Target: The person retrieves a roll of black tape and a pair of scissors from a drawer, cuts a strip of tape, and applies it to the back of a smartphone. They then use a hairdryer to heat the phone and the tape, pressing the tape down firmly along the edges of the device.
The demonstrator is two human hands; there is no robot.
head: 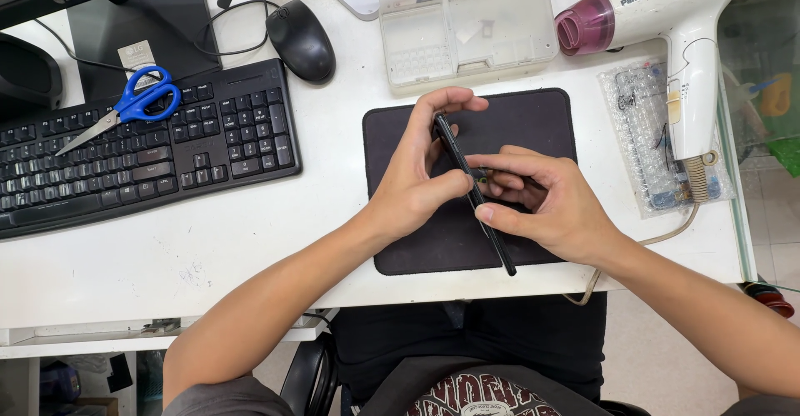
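Both hands (492, 187) clamp the phone (473, 193) (edge-on), long axis running upper-left to lower-right.

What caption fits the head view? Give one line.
Both hands, left and right, hold a thin black phone on edge over a black mat.

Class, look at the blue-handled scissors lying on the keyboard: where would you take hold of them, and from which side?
Take the scissors by the blue loops, coming from above and the right. The loops lie toward the mouse, raised on the keyboard; the closed blades point left, away from that approach.
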